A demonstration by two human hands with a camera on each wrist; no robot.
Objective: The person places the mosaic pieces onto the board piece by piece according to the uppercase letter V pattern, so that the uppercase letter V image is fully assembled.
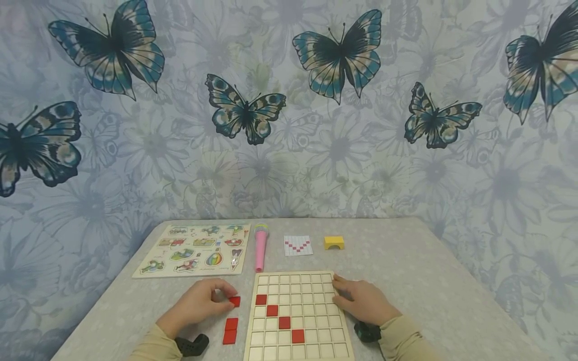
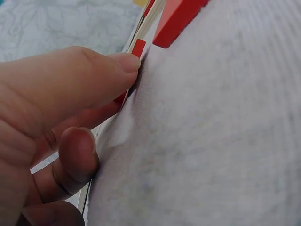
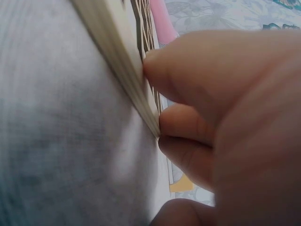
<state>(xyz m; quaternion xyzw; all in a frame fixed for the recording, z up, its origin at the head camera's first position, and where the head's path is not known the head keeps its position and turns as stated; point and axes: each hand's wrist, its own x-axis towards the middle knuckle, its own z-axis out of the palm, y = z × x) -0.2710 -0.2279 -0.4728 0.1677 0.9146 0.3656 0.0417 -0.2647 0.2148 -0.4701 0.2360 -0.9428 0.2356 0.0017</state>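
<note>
A red square tile (image 1: 234,301) sits at the left fingertips, just off the left side of the wooden grid board (image 1: 296,322). The left hand (image 1: 198,303) pinches it between thumb and forefinger by its near-left part, a hold that probably suits something so thin and leaves most of its top face uncovered. Two spare red tiles (image 1: 231,330) lie nearer the person (whether their edges overlap or merely meet, I cannot tell), placed, it seems, for easy reach of that hand.

The right hand (image 1: 363,301) holds nothing enclosed: its fingers are loosely bent, thumb and fingertips against the board's right edge near the far corner, likely to steady it.

Four placed red tiles (image 1: 272,311) step diagonally down the grid, one per cell, much like the left arm of the V on the pattern card (image 1: 298,245). That card lies beyond the board, presumably so it can be seen without being covered. The pink toy microphone (image 1: 260,250), yellow arch block (image 1: 334,242) and picture puzzle board (image 1: 189,250) lie farther back, apparently out of the hands' way.
</note>
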